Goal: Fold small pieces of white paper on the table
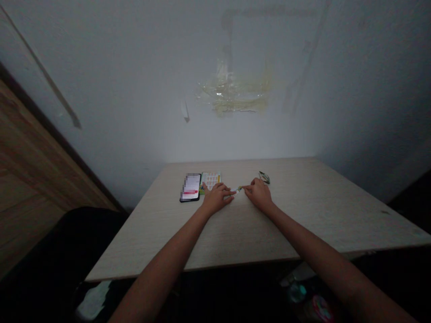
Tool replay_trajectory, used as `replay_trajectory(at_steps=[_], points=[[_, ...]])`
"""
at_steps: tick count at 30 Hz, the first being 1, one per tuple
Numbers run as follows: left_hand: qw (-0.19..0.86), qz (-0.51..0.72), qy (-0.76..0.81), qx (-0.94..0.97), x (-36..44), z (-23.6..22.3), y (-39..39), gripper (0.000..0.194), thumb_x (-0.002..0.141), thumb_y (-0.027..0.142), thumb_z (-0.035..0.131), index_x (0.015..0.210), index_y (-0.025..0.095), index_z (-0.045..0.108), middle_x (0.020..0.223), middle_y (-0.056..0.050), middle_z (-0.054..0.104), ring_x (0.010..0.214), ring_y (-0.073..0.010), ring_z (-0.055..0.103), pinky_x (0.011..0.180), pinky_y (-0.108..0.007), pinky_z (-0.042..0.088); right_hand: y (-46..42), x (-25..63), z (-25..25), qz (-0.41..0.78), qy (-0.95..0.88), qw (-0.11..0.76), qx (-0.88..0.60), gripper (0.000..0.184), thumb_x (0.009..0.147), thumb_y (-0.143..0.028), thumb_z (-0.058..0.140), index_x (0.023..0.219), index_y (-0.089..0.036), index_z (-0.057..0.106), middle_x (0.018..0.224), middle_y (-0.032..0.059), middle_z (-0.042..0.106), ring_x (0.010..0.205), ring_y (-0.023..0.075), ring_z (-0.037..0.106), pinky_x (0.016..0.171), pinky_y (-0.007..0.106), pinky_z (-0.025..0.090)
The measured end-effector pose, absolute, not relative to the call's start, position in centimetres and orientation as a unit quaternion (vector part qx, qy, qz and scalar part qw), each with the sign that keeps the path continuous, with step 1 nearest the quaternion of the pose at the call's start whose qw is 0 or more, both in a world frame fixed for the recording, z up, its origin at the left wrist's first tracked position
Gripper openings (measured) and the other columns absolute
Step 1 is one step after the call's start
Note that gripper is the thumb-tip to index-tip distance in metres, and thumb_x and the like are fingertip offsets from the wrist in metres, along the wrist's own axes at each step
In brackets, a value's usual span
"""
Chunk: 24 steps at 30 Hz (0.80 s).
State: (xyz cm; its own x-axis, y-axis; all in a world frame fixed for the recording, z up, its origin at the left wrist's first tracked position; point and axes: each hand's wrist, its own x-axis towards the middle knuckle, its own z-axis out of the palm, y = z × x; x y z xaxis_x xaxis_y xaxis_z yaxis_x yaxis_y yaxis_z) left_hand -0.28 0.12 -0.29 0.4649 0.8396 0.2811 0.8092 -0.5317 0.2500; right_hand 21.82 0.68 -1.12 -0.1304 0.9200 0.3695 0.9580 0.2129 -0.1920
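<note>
Pale wood-grain tabletop (289,224) runs under both forearms; the left hand (217,198) and right hand (259,194) seem to pinch a small white-and-green tube (236,191) between them, though dim light blurs it. Farther off lie a smartphone (190,187), a printed card (210,181) and a crumpled foil wrapper (264,177).

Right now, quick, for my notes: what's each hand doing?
Left hand: closed, pinching a small white-and-green object.
Right hand: closed, pinching its other end.
</note>
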Motion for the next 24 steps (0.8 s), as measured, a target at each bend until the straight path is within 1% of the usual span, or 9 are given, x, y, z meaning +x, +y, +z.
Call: replay_trajectory(at_steps=[4,6,7,10,13,16,21,24], points=[[0.032,0.193,0.479,0.856,-0.3,-0.5,0.1,0.028,0.093,0.046,0.057,0.119,0.045,0.068,0.124,0.0,0.067,0.131,-0.0276,0.045,0.114,-0.072,-0.003,1.1,22.3,-1.7,-0.028,-0.755,0.233,-0.612,0.027,0.094,-0.037,0.056,0.113,-0.035,0.074,0.103,0.0104,0.058,0.103,0.0252,0.052,0.087,0.036,0.042],[0.032,0.198,0.476,0.856,-0.3,-0.5,0.1,0.028,0.093,0.046,0.057,0.119,0.044,0.068,0.122,-0.001,0.068,0.129,-0.0272,0.047,0.115,-0.071,-0.003,1.4,22.7,-1.9,-0.013,-0.755,0.258,-0.603,0.026,0.093,-0.035,0.057,0.111,-0.03,0.075,0.105,0.0105,0.059,0.104,0.0244,0.053,0.09,0.036,0.042],[0.033,0.202,0.475,0.856,-0.3,-0.5,0.1,0.028,0.093,0.045,0.058,0.119,0.043,0.068,0.122,-0.001,0.068,0.128,-0.027,0.047,0.114,-0.071,-0.004,1.5,22.8,-2.0,-0.007,-0.754,0.274,-0.597,0.027,0.093,-0.034,0.058,0.111,-0.027,0.076,0.106,0.0108,0.059,0.103,0.0235,0.054,0.092,0.036,0.042],[0.038,0.212,0.473,0.854,-0.2,-0.5,0.0,0.028,0.092,0.045,0.059,0.118,0.041,0.069,0.12,0.0,0.069,0.128,-0.0272,0.047,0.113,-0.071,-0.008,1.8,22.9,-2.3,0.008,-0.783,0.295,-0.547,0.026,0.091,-0.031,0.06,0.112,-0.025,0.075,0.109,0.0097,0.06,0.104,0.0217,0.054,0.095,0.034,0.042],[0.041,0.215,0.472,0.854,0.0,-0.2,-0.2,0.027,0.091,0.047,0.059,0.114,0.038,0.071,0.12,-0.001,0.069,0.129,-0.0276,0.045,0.113,-0.07,-0.013,1.6,22.5,-2.3,0.001,-0.805,0.29,-0.518,0.023,0.091,-0.032,0.061,0.106,-0.025,0.077,0.109,0.0087,0.061,0.105,0.0213,0.053,0.095,0.034,0.042],[0.042,0.217,0.475,0.852,0.3,0.0,-0.3,0.026,0.091,0.048,0.06,0.112,0.037,0.071,0.119,-0.001,0.069,0.129,-0.0275,0.045,0.112,-0.07,-0.015,1.3,21.9,-1.9,-0.007,-0.791,0.278,-0.545,0.023,0.091,-0.037,0.061,0.098,-0.023,0.078,0.103,0.0083,0.063,0.101,0.0207,0.054,0.092,0.033,0.042],[0.043,0.199,0.482,0.852,0.5,0.2,-0.4,0.027,0.09,0.048,0.06,0.113,0.039,0.071,0.12,0.0,0.069,0.128,-0.0283,0.045,0.111,-0.074,-0.008,0.8,21.3,-1.3,-0.004,-0.764,0.255,-0.592,0.024,0.09,-0.041,0.062,0.096,-0.024,0.078,0.102,0.0079,0.064,0.105,0.0219,0.054,0.091,0.032,0.042],[0.051,0.187,0.49,0.85,0.4,0.2,-0.3,0.027,0.091,0.048,0.06,0.114,0.04,0.071,0.121,0.0,0.068,0.129,-0.0277,0.044,0.113,-0.072,-0.006,0.7,21.0,-1.2,-0.003,-0.757,0.244,-0.606,0.024,0.091,-0.041,0.06,0.095,-0.024,0.077,0.103,0.0082,0.063,0.106,0.0222,0.054,0.091,0.033,0.042]])
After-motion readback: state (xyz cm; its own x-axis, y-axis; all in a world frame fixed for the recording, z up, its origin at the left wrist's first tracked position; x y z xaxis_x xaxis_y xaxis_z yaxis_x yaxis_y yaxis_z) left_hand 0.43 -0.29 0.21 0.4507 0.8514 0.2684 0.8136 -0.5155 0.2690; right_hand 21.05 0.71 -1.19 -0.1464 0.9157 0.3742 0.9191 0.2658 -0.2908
